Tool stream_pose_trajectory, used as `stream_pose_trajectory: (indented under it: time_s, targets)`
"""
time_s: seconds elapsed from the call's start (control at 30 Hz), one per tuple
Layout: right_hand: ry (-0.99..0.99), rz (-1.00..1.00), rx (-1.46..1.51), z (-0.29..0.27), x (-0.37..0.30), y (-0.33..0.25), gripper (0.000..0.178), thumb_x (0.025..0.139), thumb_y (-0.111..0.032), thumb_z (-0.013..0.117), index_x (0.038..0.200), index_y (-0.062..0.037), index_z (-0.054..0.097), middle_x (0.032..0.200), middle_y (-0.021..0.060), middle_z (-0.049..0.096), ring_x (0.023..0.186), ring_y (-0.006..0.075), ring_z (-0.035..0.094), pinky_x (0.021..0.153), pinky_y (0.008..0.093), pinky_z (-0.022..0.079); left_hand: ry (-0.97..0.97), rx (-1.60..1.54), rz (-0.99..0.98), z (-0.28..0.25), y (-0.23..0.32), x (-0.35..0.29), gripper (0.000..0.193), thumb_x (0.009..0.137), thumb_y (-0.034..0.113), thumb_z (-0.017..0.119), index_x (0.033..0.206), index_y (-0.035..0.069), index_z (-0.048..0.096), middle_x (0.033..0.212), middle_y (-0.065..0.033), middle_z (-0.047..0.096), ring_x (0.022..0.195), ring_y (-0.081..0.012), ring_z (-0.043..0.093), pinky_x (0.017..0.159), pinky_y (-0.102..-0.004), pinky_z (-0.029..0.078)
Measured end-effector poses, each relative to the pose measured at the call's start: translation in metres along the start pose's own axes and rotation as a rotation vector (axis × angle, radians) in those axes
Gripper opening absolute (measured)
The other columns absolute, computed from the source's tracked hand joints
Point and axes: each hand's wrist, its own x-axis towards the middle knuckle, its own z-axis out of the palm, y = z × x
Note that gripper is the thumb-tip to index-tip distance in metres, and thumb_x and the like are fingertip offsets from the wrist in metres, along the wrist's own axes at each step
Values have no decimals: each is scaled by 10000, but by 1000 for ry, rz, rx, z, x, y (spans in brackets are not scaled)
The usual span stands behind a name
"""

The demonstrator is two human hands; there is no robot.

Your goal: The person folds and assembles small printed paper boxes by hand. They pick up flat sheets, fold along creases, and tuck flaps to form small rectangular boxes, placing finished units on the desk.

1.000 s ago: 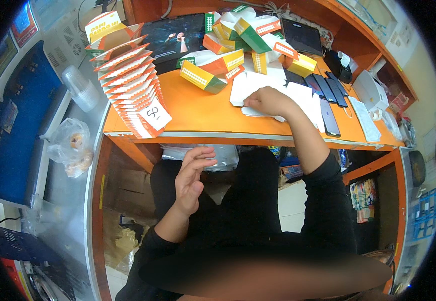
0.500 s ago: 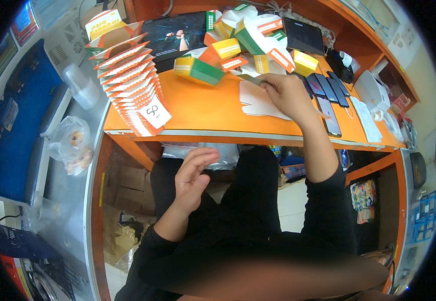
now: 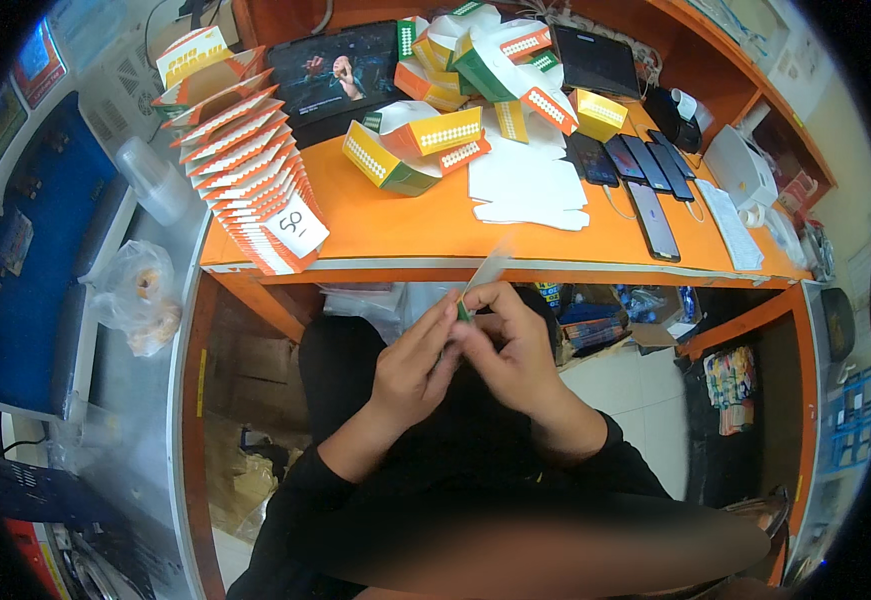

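Observation:
My left hand (image 3: 413,368) and my right hand (image 3: 515,360) meet above my lap, just below the desk's front edge. Between their fingers they grip a thin flat carton piece (image 3: 487,268), seen nearly edge-on, white with some green at the bottom. Its far end is blurred. Beyond my hands, several flat white carton pieces (image 3: 525,190) lie on the orange desk (image 3: 385,225). A heap of folded cartons (image 3: 490,65) in green, yellow, orange and white sits behind them. To the left leans a tall stack of nested orange-and-white cartons (image 3: 245,170).
A screen (image 3: 330,80) stands behind the stack, and a dark tablet (image 3: 595,62) is at the back. Several phones (image 3: 653,220) lie right of the flat pieces. Clear plastic cups (image 3: 155,180) and a plastic bag (image 3: 140,295) rest on the left counter.
My right hand has come back from the flat pieces to my lap with a carton piece. My left hand, open before, has moved right and closed on it too.

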Motion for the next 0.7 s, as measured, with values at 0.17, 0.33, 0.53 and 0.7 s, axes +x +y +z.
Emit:
stream_pose_trajectory:
  time_s: [0.17,0.33,0.53,0.7]
  targets:
    - [95,-49,35,-8,-4,10,117,951,-7,596,1057,36,573,988,82,672,909,90,634,786,228,504,309,-462,-176,1,5,-10,81,943,4,608,919,3,530,1188,-253,627,1081,-285,661,934,-404,534]
    - [170,-242,-129,-2,-9,20,104,844,-12,701,941,13,673,914,115,733,837,139,706,741,256,543,467,-781,-430,-2,-4,-11,102,973,31,571,885,-6,536,1169,-147,556,1081,-285,650,972,-387,508]
    - [223,-410,-69,-1,-15,27,136,824,79,690,950,44,651,985,154,715,896,155,679,814,266,525,370,-814,-401,-2,-4,-8,157,960,74,613,835,16,538,1102,-103,542,1083,-269,634,964,-386,491]
    - [181,-353,-191,6,-16,21,141,791,-6,754,924,-16,711,909,95,748,750,104,705,627,231,546,383,-712,-324,6,4,-8,160,904,38,687,806,15,562,1101,-98,532,1161,-255,587,965,-359,475]
